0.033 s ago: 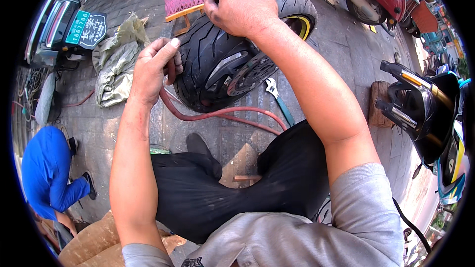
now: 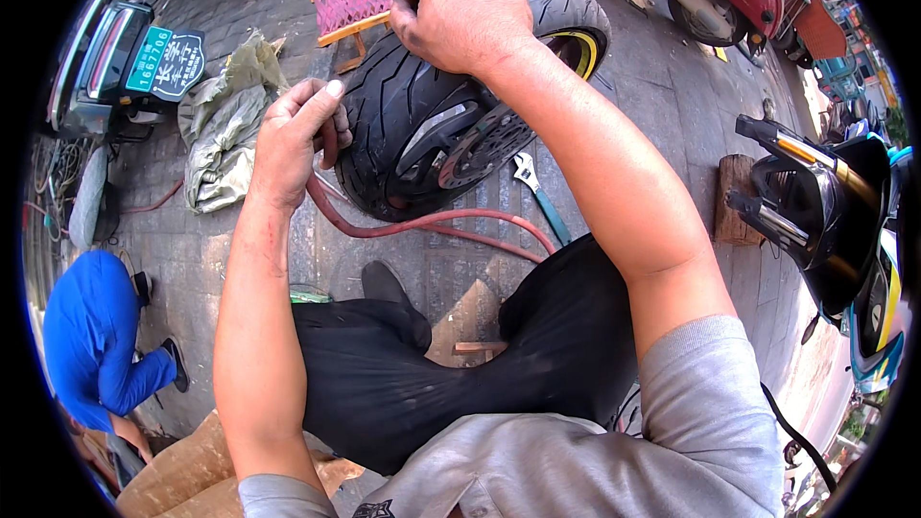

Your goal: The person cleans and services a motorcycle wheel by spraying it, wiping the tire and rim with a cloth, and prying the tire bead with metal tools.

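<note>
On the paved ground between my knees, the scooter wheel (image 2: 451,115) stood tilted on its tread, black tyre outward, brake disc and a yellow rim stripe facing me. My right hand (image 2: 465,14) lay spread over the top of the tyre, fingers curled onto the tread and pressing down to steady it; it gripped nothing else that I could see. My left hand (image 2: 297,134) was closed at the wheel's left flank around the end of the red air hose (image 2: 422,225), thumb raised, the fitting itself hidden behind my fingers. The hose looped over the paving below the wheel and ran off toward my right leg. I judged the step to be bringing the hose end to the wheel, probably for inflating, though I could not see the valve. The next move would call for holding the wheel firm and finding that valve by feel or by turning the tyre. A wrench (image 2: 539,197) lay on the paving just right of the wheel, a crumpled cloth (image 2: 221,129) to its left, and a small pink-topped stool (image 2: 360,0) beyond it.
</note>
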Tool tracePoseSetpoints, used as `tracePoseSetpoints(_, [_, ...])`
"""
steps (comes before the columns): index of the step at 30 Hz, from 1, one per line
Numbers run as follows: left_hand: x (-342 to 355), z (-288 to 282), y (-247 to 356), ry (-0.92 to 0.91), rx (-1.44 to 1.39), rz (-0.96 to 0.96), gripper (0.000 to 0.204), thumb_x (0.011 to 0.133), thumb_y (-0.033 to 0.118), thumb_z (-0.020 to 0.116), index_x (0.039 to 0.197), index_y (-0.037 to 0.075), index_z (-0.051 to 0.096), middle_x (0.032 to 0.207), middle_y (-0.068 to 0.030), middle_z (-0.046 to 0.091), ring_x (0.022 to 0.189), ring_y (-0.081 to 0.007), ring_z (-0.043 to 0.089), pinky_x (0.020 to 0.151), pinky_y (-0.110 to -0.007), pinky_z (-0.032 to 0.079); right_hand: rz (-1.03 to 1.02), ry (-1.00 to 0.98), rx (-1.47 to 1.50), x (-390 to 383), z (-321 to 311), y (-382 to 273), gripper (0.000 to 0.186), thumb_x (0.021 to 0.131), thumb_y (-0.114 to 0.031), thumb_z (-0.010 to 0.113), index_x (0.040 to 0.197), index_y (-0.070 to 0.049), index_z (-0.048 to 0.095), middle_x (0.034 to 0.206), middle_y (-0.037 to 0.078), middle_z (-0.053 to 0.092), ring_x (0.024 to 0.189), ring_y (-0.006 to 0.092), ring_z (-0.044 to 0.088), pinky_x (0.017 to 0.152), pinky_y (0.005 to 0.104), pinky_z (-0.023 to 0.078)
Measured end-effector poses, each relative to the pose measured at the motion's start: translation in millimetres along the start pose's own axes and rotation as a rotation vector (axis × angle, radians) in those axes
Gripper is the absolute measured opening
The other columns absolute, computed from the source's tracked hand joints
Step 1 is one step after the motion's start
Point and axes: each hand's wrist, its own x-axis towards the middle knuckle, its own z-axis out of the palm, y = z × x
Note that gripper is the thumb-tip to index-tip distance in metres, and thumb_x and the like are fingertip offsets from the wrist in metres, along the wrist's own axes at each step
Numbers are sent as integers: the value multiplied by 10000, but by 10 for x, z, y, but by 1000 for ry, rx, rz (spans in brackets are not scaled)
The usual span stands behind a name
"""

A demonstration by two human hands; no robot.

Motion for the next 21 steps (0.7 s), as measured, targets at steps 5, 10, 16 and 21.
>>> tracePoseSetpoints(5, [-12,61,27,31,-25,0,307,1039,335,662,877,75,637,692,-34,616,573,-125,566,515,-267,420,-3,22,-13,-18,-14,22,415,1003,-479,577,1020,-135,811,1017,90,784,1059,282,738,956,481,551])
tracePoseSetpoints(10, [-3,86,22,40,-37,-9,312,1047,335,654,885,70,636,710,-34,620,596,-131,576,538,-271,435,-5,-12,18,-17,-40,34,410,973,-481,601,1000,-136,820,990,96,785,1020,293,742,934,469,547])
tracePoseSetpoints(16, [-31,18,29,21,-39,-17,326,1060,371,655,947,66,634,756,-41,642,653,-149,625,583,-289,497,13,-49,71,-1,-83,56,402,963,-473,605,993,-138,825,985,106,787,1014,297,739,939,471,541])
tracePoseSetpoints(21, [-35,-25,50,55,-80,-15,306,1064,354,645,998,56,637,813,-53,657,697,-173,664,600,-308,544,20,-13,93,-27,-67,107,399,963,-462,604,982,-129,824,981,99,788,1017,296,736,946,475,537])
